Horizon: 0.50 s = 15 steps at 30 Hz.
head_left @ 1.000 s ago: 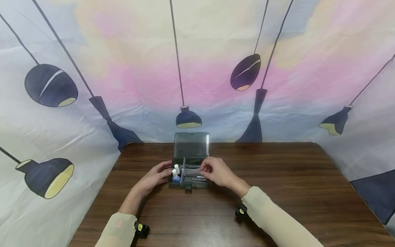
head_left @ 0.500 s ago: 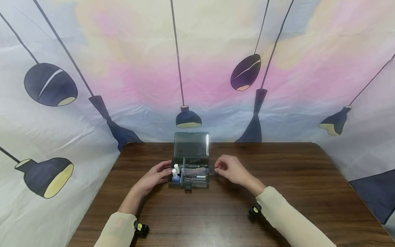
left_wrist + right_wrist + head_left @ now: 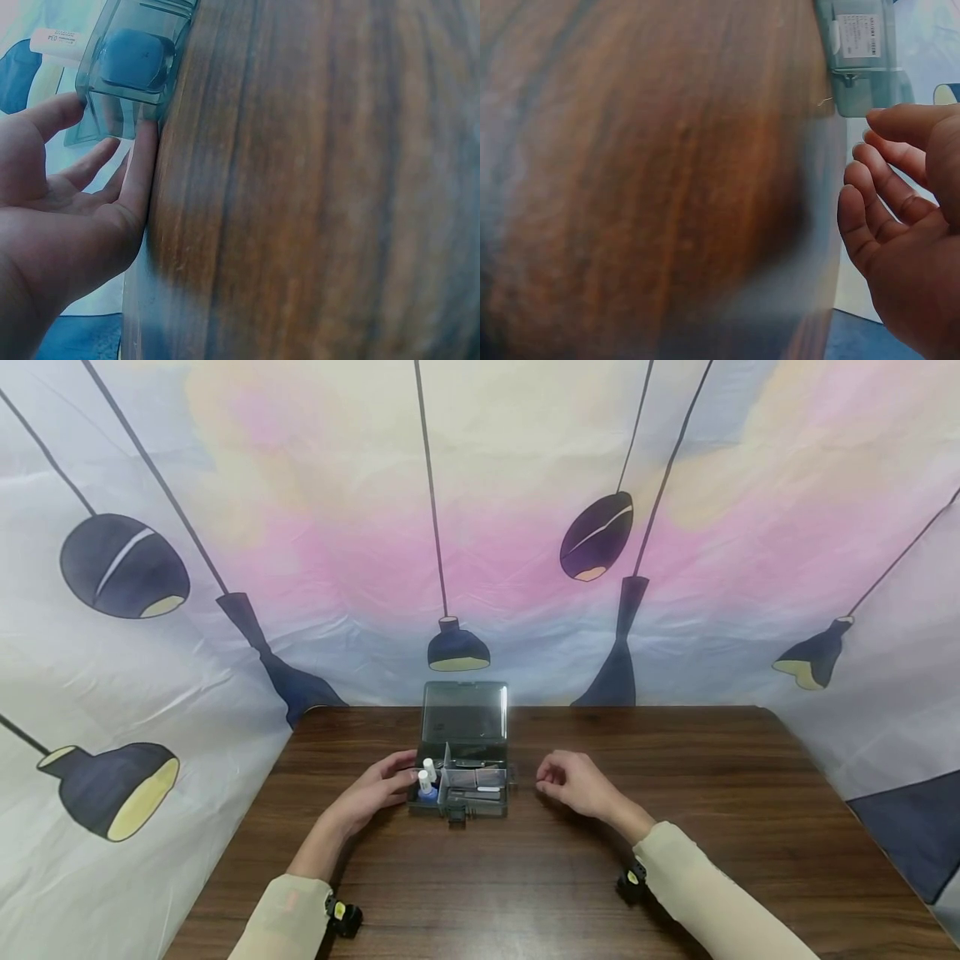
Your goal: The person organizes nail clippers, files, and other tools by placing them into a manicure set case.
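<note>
A dark clear plastic box [image 3: 472,810] stands on the table with its lid [image 3: 465,712] raised at the back. Two small white-capped bottles [image 3: 427,782], the front one blue, stand in its left compartment; several slim items [image 3: 477,794] lie to the right of them. My left hand [image 3: 374,789] rests against the box's left side, thumb and fingertips touching it in the left wrist view. Right of the box, my right hand [image 3: 577,783] is apart from it, fingers loosely curled and holding nothing. A small clear part [image 3: 855,97] juts from the box's right side, near its fingertips in the right wrist view.
The brown wooden table [image 3: 480,893] carries the box near its back edge. Behind it hangs a cloth [image 3: 360,568] printed with lamps. A latch [image 3: 457,814] sticks out at the box's front, and a printed label [image 3: 859,36] is on its right side.
My right hand has drawn back from over the box to the right of it, uncovering the right compartments and the small clear part on that side. The left hand stays in place.
</note>
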Motion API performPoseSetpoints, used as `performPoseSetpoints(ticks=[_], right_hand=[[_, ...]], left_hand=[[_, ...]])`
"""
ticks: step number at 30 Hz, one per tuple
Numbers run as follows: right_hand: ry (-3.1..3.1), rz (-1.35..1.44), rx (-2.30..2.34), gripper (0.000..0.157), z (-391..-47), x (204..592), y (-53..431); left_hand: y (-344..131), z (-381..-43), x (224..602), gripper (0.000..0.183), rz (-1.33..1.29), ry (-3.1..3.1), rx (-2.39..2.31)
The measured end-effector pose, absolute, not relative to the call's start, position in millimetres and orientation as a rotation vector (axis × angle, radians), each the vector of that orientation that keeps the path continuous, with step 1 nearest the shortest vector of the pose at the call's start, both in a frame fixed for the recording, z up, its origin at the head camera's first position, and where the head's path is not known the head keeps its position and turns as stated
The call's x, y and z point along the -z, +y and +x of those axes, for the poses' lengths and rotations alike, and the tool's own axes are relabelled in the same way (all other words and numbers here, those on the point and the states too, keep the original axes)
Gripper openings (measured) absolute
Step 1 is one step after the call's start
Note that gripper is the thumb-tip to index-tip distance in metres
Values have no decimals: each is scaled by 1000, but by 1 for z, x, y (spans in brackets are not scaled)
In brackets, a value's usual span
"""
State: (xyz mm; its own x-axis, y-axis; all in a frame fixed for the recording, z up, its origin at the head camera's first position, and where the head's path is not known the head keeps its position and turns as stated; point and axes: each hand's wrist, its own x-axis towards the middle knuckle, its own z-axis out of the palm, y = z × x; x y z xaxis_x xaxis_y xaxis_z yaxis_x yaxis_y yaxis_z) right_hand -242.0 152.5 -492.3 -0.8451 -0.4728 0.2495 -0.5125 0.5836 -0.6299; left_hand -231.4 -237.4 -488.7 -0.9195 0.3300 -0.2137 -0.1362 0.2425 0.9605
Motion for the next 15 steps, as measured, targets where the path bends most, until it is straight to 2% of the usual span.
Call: performPoseSetpoints(ticks=[15], right_hand=[[-2784, 894, -1175, 10, -230, 495, 158]], left_hand=[[-237, -229, 487, 56, 102, 2154, -1744]])
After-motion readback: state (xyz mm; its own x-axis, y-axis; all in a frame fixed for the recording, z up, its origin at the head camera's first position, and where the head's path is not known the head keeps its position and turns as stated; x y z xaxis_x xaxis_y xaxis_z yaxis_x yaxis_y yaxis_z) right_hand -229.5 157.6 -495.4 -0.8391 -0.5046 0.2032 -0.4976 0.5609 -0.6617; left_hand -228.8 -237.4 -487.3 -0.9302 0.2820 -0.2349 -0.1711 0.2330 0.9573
